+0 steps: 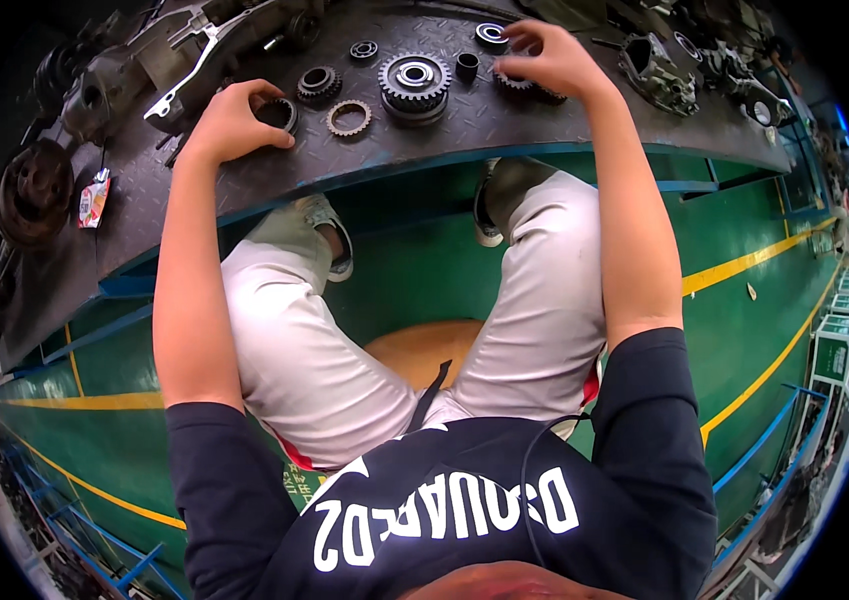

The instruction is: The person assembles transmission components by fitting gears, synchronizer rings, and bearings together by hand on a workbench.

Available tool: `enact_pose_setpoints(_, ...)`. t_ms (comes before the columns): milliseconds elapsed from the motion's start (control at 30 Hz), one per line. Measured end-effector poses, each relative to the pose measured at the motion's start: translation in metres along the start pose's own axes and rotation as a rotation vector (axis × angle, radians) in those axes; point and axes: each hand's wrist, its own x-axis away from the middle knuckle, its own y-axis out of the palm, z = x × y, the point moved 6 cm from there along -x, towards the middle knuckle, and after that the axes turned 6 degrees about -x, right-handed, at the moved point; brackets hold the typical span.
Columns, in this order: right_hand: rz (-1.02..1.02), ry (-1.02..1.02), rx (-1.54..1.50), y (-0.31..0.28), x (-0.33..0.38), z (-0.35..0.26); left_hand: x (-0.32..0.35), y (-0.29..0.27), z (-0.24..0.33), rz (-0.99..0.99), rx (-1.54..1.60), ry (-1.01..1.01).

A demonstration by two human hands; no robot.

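My left hand [236, 122] curves its thumb and fingers around a dark metal ring [282, 114] on the workbench, and the palm hides part of it. My right hand [550, 62] hovers with thumb and fingers apart, nothing visible between them. Beside its fingertips lies a ball bearing [490, 35], and a dark gear [516, 84] sits partly under the hand. Between my hands stands a large stacked gear [414, 82] with a bright hub. Around it are a small toothed gear [319, 84], a brass-coloured toothed ring [349, 119], a smaller bearing [363, 50] and a short black sleeve [466, 67].
The dark tread-plate workbench [364, 160] has a blue frame edge. Gearbox housings crowd the far left, with a rusty round part [34, 192] and a small printed packet [94, 200] nearby. An open metal casing [659, 75] stands at the right. My legs are below the bench.
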Motion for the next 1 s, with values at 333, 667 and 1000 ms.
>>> enact_pose_setpoints(333,0.259,0.055,0.232,0.020,-0.066,0.050,0.002,0.004,0.015,-0.034,-0.008,0.067)
enact_pose_setpoints(667,-0.056,0.197,-0.423,0.004,-0.005,-0.107,0.008,0.006,0.000,-0.022,-0.030,0.085)
enact_pose_setpoints(1000,-0.026,-0.438,-0.231,0.026,-0.006,-0.103,0.000,0.010,0.013,-0.074,-0.043,0.069)
